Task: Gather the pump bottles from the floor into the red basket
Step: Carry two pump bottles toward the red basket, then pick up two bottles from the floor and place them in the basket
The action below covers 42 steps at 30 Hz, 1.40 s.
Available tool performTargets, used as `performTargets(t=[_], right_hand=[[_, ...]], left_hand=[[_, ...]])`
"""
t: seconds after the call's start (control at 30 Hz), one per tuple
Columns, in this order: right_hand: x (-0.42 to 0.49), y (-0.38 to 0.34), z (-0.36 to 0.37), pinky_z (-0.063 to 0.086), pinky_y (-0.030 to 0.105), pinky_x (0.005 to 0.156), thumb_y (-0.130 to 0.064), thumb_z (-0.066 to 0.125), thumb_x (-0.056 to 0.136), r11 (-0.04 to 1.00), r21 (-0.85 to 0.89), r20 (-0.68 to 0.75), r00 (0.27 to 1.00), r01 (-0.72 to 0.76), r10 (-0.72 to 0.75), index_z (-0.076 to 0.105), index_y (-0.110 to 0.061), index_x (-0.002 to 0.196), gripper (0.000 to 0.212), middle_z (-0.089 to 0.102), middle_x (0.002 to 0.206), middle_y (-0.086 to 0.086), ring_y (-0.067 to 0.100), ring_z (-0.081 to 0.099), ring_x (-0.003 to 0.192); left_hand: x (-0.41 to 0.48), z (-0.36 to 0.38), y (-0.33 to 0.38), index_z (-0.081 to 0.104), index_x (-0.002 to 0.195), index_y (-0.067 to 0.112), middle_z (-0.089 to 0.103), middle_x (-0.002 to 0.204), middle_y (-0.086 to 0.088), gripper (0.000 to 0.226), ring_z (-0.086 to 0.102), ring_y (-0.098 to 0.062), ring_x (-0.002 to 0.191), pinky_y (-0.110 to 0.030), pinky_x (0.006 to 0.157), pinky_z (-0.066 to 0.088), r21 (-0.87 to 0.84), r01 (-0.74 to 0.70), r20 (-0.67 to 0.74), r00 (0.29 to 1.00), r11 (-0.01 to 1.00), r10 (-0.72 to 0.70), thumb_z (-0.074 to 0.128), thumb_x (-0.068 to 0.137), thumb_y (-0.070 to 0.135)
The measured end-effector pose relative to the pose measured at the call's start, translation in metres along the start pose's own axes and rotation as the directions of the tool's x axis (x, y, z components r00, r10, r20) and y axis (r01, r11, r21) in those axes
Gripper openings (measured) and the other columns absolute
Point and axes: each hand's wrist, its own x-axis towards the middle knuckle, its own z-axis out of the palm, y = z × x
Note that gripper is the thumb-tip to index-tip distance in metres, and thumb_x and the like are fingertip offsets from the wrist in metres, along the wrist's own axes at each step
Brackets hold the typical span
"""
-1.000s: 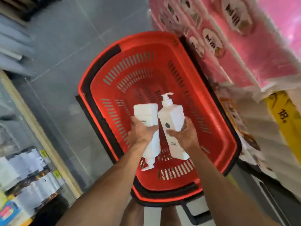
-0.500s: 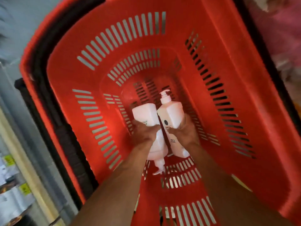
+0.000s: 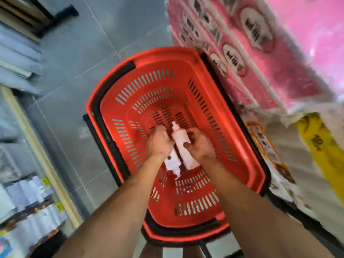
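A red basket [image 3: 93,108] with black handles stands on the grey tiled floor. Both my hands reach down inside it. My left hand [image 3: 158,144] grips a white pump bottle [image 3: 172,162] whose pump points toward me. My right hand [image 3: 200,148] holds a second white pump bottle [image 3: 181,142], thumb across its body, with the pump pointing away. The two bottles lie side by side, low at the basket's slotted bottom. Much of the left bottle is hidden under my hand.
Stacked pink packages [image 3: 279,62] press against the basket's right side, with a yellow pack [image 3: 320,146] and other wrapped goods below them. A shelf with packaged goods [image 3: 28,202] runs along the left. Open grey floor [image 3: 83,62] lies beyond the basket.
Both hands have gone deeper into the basket, carrying the two bottles down to its bottom. My view has pulled back, so the whole basket shows again.
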Motion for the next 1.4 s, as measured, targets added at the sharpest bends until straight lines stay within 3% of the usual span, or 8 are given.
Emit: performTargets(t=[0.1, 0.2, 0.27, 0.47, 0.57, 0.77, 1.13, 1.4], right_hand=[[-0.048, -0.048, -0.047, 0.05, 0.043, 0.099, -0.029, 0.074, 0.078, 0.995, -0.093, 0.029, 0.999, 0.039, -0.037, 0.055, -0.031, 0.131, 0.057, 0.063, 0.125, 0.007, 0.03, 0.061, 0.119], [-0.113, -0.097, -0.099, 0.044, 0.039, 0.104, -0.026, 0.072, 0.084, 0.974, -0.203, 0.062, 0.994, 0.1, -0.089, 0.048, -0.025, 0.142, 0.063, 0.054, 0.135, 0.01, 0.033, 0.052, 0.128], [-0.159, -0.122, -0.131, 0.042, 0.04, 0.104, -0.029, 0.07, 0.087, 0.94, -0.313, 0.062, 0.991, 0.134, -0.12, 0.044, -0.025, 0.145, 0.064, 0.051, 0.138, 0.009, 0.035, 0.05, 0.128], [-0.291, -0.172, -0.215, 0.047, 0.047, 0.099, -0.036, 0.065, 0.089, 0.947, -0.305, -0.075, 0.989, 0.1, -0.129, 0.042, -0.025, 0.145, 0.062, 0.049, 0.136, 0.009, 0.036, 0.048, 0.127], [-0.355, -0.186, -0.247, 0.048, 0.049, 0.096, -0.036, 0.065, 0.088, 0.946, -0.312, -0.178, 0.972, 0.089, -0.151, 0.042, -0.022, 0.145, 0.063, 0.05, 0.133, 0.011, 0.038, 0.048, 0.124], [-0.444, -0.201, -0.287, 0.049, 0.047, 0.095, -0.034, 0.067, 0.083, 0.994, -0.096, -0.426, 0.905, -0.06, 0.014, 0.045, -0.023, 0.14, 0.062, 0.051, 0.133, 0.008, 0.035, 0.048, 0.123], [-0.565, -0.172, -0.31, 0.045, 0.047, 0.104, -0.04, 0.068, 0.087, 0.919, 0.39, -0.712, 0.615, -0.056, 0.339, 0.044, -0.023, 0.146, 0.066, 0.051, 0.138, 0.007, 0.03, 0.048, 0.13], [-0.729, -0.084, -0.302, 0.046, 0.046, 0.103, -0.042, 0.071, 0.086, 0.739, 0.674, -0.726, 0.189, 0.005, 0.661, 0.051, -0.029, 0.136, 0.056, 0.053, 0.13, 0.002, 0.024, 0.053, 0.122]], left_hand=[[-0.053, -0.051, 0.037, 0.051, 0.129, 0.025, 0.057, 0.126, -0.008, 0.052, 0.053, -0.033, 0.119, -0.043, 0.095, 0.046, 0.289, -0.194, 0.023, 0.98, 0.938, 0.195, 0.073, 0.081, 0.024], [-0.122, -0.1, 0.072, 0.045, 0.133, 0.027, 0.05, 0.132, -0.002, 0.05, 0.046, -0.029, 0.123, -0.046, 0.097, 0.042, 0.613, -0.311, 0.026, 0.926, 0.727, 0.376, 0.066, 0.088, 0.034], [-0.173, -0.124, 0.091, 0.044, 0.133, 0.028, 0.05, 0.133, 0.0, 0.044, 0.046, -0.027, 0.123, -0.046, 0.098, 0.04, 0.698, -0.324, 0.009, 0.895, 0.638, 0.445, 0.06, 0.093, 0.037], [-0.298, -0.18, 0.135, 0.04, 0.137, 0.03, 0.049, 0.135, 0.0, 0.054, 0.046, -0.026, 0.125, -0.045, 0.1, 0.039, 0.666, -0.346, -0.013, 0.88, 0.661, 0.474, 0.064, 0.09, 0.043], [-0.365, -0.2, 0.153, 0.045, 0.133, 0.033, 0.053, 0.127, 0.002, 0.061, 0.051, -0.026, 0.118, -0.045, 0.091, 0.044, 0.587, -0.443, -0.065, 0.808, 0.678, 0.585, 0.073, 0.081, 0.047], [-0.442, -0.231, 0.183, 0.042, 0.138, 0.034, 0.049, 0.133, 0.003, 0.068, 0.048, -0.025, 0.124, -0.044, 0.096, 0.043, 0.513, -0.587, -0.024, 0.719, 0.626, 0.694, 0.076, 0.079, 0.043], [-0.525, -0.229, 0.224, 0.047, 0.139, 0.028, 0.05, 0.139, 0.0, 0.062, 0.045, -0.027, 0.129, -0.045, 0.101, 0.042, 0.233, -0.85, 0.179, 0.514, 0.472, 0.839, 0.075, 0.084, 0.038], [-0.654, -0.132, 0.251, 0.052, 0.132, 0.021, 0.053, 0.136, -0.008, 0.061, 0.046, -0.03, 0.128, -0.043, 0.107, 0.036, 0.048, -0.993, 0.521, 0.119, 0.11, 0.845, 0.081, 0.08, 0.03]])
